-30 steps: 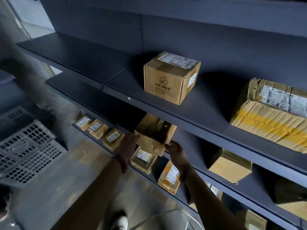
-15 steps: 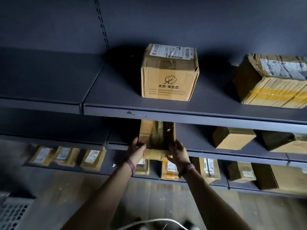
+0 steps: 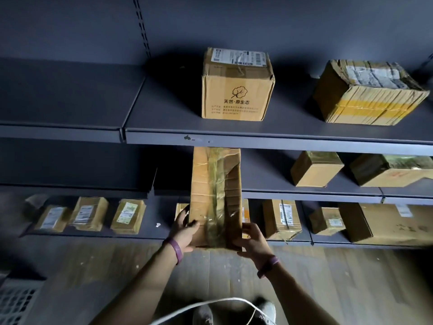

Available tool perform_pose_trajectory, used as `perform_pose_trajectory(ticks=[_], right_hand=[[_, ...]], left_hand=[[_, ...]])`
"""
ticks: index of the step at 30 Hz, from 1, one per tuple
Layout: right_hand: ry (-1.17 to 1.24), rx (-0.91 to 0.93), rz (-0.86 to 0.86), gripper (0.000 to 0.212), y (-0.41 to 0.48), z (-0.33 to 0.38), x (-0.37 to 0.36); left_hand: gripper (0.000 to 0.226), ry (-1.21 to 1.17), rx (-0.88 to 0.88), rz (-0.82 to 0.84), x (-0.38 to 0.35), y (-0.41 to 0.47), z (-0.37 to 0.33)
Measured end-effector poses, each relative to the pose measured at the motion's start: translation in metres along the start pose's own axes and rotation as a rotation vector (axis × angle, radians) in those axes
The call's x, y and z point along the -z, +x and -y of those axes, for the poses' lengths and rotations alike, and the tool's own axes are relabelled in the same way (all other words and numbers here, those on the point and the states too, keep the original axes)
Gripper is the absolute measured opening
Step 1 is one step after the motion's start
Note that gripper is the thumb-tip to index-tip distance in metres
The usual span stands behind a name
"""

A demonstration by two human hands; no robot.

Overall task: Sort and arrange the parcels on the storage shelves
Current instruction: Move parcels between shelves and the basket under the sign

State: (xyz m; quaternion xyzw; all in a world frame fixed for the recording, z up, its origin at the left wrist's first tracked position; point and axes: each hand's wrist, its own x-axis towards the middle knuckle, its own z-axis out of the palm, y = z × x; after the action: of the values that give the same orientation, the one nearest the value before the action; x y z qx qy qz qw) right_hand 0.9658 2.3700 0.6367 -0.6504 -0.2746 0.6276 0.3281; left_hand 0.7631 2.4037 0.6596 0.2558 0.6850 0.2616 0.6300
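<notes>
Head camera looks at dark grey metal shelving (image 3: 281,139) with three shelves against a slotted back panel, standing on a worn, dim floor (image 3: 351,277). At the right end of the bottom shelf lies the large carton (image 3: 393,224), with a pale label too blurred to read. On the top shelf near its right end sits a taped box (image 3: 367,99), banded with yellow tape, its wrinkled label illegible. Left of it, near the front edge, stands the printed box (image 3: 236,90), which reads "天然·原生态" under a cotton-plant logo; the smaller lines and the barcoded shipping label on top are too small to read. The long parcel (image 3: 210,195), wrapped in clear tape, stands upright in front of the middle shelf's front edge, its upper end just under the top shelf's edge; whether it rests on the middle shelf cannot be told. Two plain boxes (image 3: 314,170) (image 3: 389,171) sit towards the middle shelf's right end. Three small labelled parcels (image 3: 87,213) line the bottom shelf's left part, and two more (image 3: 281,218) lie right of the long parcel. The left hand (image 3: 185,233) grips the parcel's lower left edge, thumb across the front; the right hand (image 3: 251,240) clasps its lower right corner. Both wrists wear purple bands (image 3: 176,250). A white cord (image 3: 210,303) loops below.
</notes>
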Motion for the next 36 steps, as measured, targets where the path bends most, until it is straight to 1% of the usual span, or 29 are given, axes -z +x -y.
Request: perform_pose_trajectory(ticks=[3, 5, 6, 8, 9, 11, 13, 14, 15, 17, 18, 19, 21, 22, 23, 25, 26, 27, 30, 32, 33, 35, 36], right_hand=[[0.004, -0.011, 0.052, 0.028, -0.007, -0.003, 0.007], [0.006, 0.009, 0.020, 0.024, -0.006, -0.001, 0.011], [-0.025, 0.030, -0.007, 0.024, -0.004, 0.001, 0.012], [-0.030, 0.025, -0.037, 0.036, 0.001, 0.001, 0.014], [0.014, 0.004, -0.035, 0.040, 0.002, 0.002, 0.013], [0.152, -0.047, 0.000, 0.036, 0.000, 0.004, 0.013], [0.250, -0.047, 0.032, 0.032, -0.002, 0.004, 0.016], [0.277, -0.024, 0.036, 0.030, -0.003, 0.004, 0.018], [0.287, 0.001, 0.024, 0.029, -0.004, 0.004, 0.020], [0.244, 0.050, -0.047, 0.028, -0.004, 0.006, 0.022], [0.213, 0.078, -0.084, 0.026, -0.004, 0.007, 0.022], [0.188, 0.115, -0.112, 0.022, -0.004, 0.008, 0.022], [0.147, 0.193, -0.154, 0.009, -0.003, 0.010, 0.019], [0.110, 0.216, -0.176, 0.008, -0.003, 0.012, 0.016], [0.062, 0.236, -0.197, 0.012, -0.003, 0.013, 0.014], [-0.046, 0.282, -0.239, 0.018, -0.004, 0.016, 0.008], [-0.095, 0.302, -0.263, 0.018, -0.004, 0.017, 0.005], [-0.128, 0.315, -0.279, 0.019, -0.005, 0.017, 0.004], [-0.156, 0.378, -0.232, 0.014, -0.010, 0.019, 0.002], [-0.140, 0.405, -0.163, 0.008, -0.013, 0.019, 0.005], [-0.128, 0.407, -0.145, 0.011, -0.014, 0.019, 0.006], [-0.132, 0.407, -0.167, 0.012, -0.012, 0.018, 0.009], [-0.137, 0.401, -0.179, 0.017, -0.010, 0.019, 0.011]], left_hand=[[0.063, -0.003, 0.005, -0.022, 0.008, -0.001, 0.008], [0.062, -0.024, 0.024, -0.022, 0.016, -0.004, 0.011], [0.060, -0.049, 0.040, -0.009, 0.020, -0.006, 0.011], [0.049, -0.131, 0.072, 0.068, 0.028, -0.010, 0.015], [0.041, -0.184, 0.087, 0.116, 0.032, -0.011, 0.018], [0.028, -0.306, 0.149, 0.182, 0.036, -0.010, 0.024], [0.024, -0.360, 0.213, 0.194, 0.034, -0.010, 0.024], [0.028, -0.321, 0.223, 0.177, 0.031, -0.012, 0.021], [0.031, -0.243, 0.208, 0.136, 0.027, -0.014, 0.018], [0.026, -0.087, 0.120, 0.017, 0.019, -0.017, 0.013], [0.025, -0.020, 0.055, -0.021, 0.015, -0.016, 0.012], [0.031, 0.040, -0.032, -0.035, 0.013, -0.016, 0.010], [0.043, 0.031, -0.175, -0.041, 0.006, -0.019, 0.003], [0.044, 0.002, -0.212, -0.032, 0.003, -0.021, 0.001], [0.046, -0.012, -0.235, -0.010, -0.001, -0.023, -0.002], [0.058, 0.020, -0.255, 0.057, -0.007, -0.026, -0.003], [0.059, 0.054, -0.263, 0.062, -0.009, -0.025, -0.001], [0.058, 0.074, -0.269, 0.042, -0.010, -0.023, 0.002], [0.070, 0.028, -0.257, -0.028, -0.006, -0.015, 0.008], [0.066, -0.027, -0.259, -0.061, 0.000, -0.014, 0.005], [0.062, -0.040, -0.256, -0.064, 0.002, -0.012, 0.004], [0.052, -0.046, -0.226, -0.047, 0.007, -0.011, 0.001], [0.048, -0.047, -0.190, -0.036, 0.009, -0.013, -0.001]])
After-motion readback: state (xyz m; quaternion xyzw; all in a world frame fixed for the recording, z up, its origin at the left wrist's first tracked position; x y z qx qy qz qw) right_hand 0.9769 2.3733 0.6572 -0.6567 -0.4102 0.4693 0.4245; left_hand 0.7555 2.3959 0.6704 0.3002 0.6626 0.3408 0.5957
